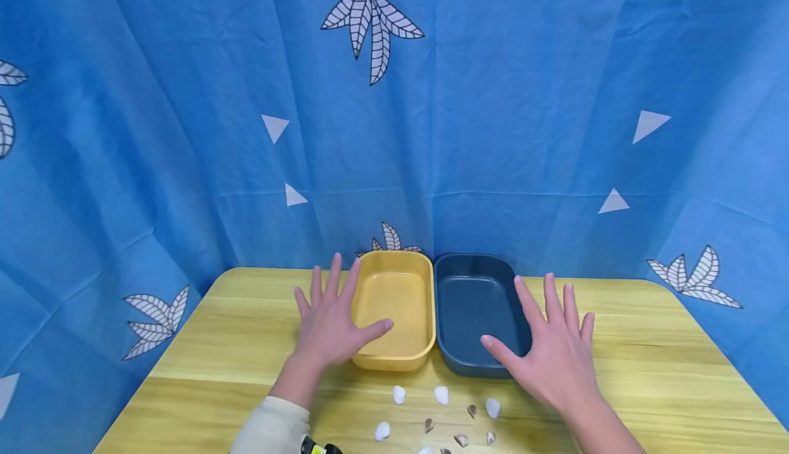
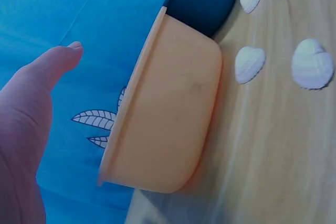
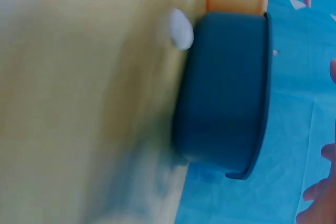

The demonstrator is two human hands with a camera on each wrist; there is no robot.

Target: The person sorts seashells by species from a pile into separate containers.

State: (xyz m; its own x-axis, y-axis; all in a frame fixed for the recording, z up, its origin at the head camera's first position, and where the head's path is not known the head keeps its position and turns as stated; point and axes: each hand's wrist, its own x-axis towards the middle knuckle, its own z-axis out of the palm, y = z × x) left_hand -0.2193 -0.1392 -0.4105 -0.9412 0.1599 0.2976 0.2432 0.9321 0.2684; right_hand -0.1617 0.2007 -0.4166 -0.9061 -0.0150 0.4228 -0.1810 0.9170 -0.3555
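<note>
My left hand (image 1: 329, 327) hovers with fingers spread at the left side of a yellow plastic bin (image 1: 394, 361), its thumb reaching over the bin's rim. Fingers likewise splayed, my right hand (image 1: 557, 355) is over the right side of a dark blue bin (image 1: 477, 370), the thumb in front of its near corner. Neither hand holds anything. Both bins stand side by side, and no contents show inside them. In front lie several white shells (image 1: 441, 394) and several small brown shells (image 1: 461, 439), some cut off by the head view's lower edge.
The bins and shells rest on a wooden table (image 1: 228, 344) with rounded far corners. A blue curtain (image 1: 493, 132) with leaf and triangle prints hangs behind and around it. A dark device with a yellow-green patch (image 1: 318, 449) shows at the left sleeve (image 1: 274, 426).
</note>
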